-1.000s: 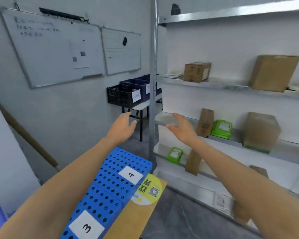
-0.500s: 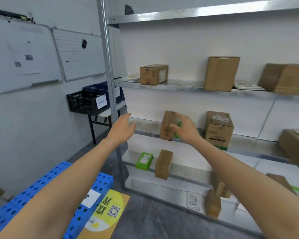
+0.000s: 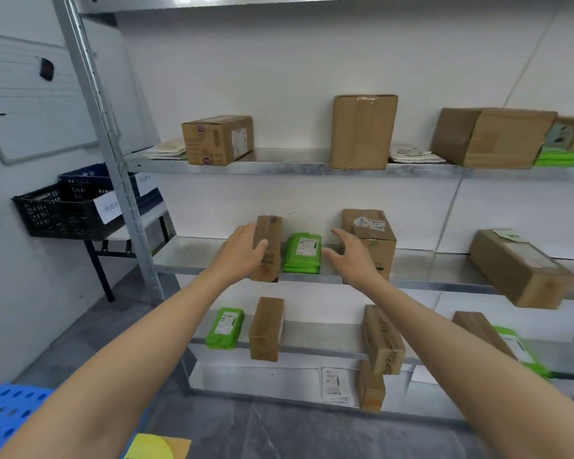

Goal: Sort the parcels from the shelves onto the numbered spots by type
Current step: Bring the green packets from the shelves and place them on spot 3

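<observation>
A narrow brown carton [image 3: 268, 236] stands upright on the middle shelf [image 3: 444, 283] of a metal rack. My left hand [image 3: 241, 251] grips its left edge, fingers along the side and thumb across the front. Right of it lies a stack of green mailer packs [image 3: 304, 251], then a squarer brown carton [image 3: 373, 231]. My right hand [image 3: 352, 256] hovers open, fingers spread, in front of the gap between the green packs and that carton, touching nothing.
More cartons stand on the top shelf [image 3: 217, 139] [image 3: 363, 130] [image 3: 491, 137], with flat paper mailers beside them. The lower shelf holds a green pack [image 3: 225, 327] and cartons [image 3: 266, 327]. A blue perforated platform [image 3: 4, 409] is at bottom left, black crates [image 3: 63, 210] at left behind the rack's post [image 3: 113, 160].
The view swung right and closer to the rack. My left hand reached in and took the narrow carton's left edge. My right hand moved off that carton to the right.
</observation>
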